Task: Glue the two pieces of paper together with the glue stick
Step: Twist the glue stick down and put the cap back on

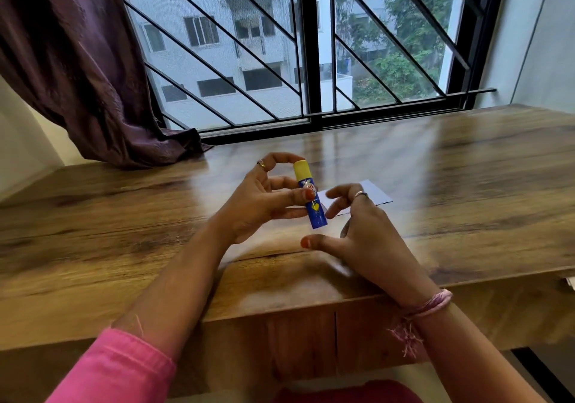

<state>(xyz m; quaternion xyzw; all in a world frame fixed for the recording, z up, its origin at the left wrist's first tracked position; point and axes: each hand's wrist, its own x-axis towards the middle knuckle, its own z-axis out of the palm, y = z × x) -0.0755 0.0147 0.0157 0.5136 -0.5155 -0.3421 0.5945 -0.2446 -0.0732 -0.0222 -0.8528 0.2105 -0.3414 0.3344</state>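
Above wooden table (435, 160): white paper (375, 195) lying flat behind hands. Left hand (264, 203) pinched glue stick (309, 195) near upright, yellow cap uppermost, tilted slightly left. Right hand (367, 234) alongside, fingers loosely spread, holding nothing.

bare table (451, 185) right of paper (375, 192), curtain (93, 91) far left

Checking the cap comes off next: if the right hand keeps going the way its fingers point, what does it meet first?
Most likely the blue glue stick with the yellow cap, held upright by the left hand. The right hand has fingers pointing left toward it, though depth is unclear.
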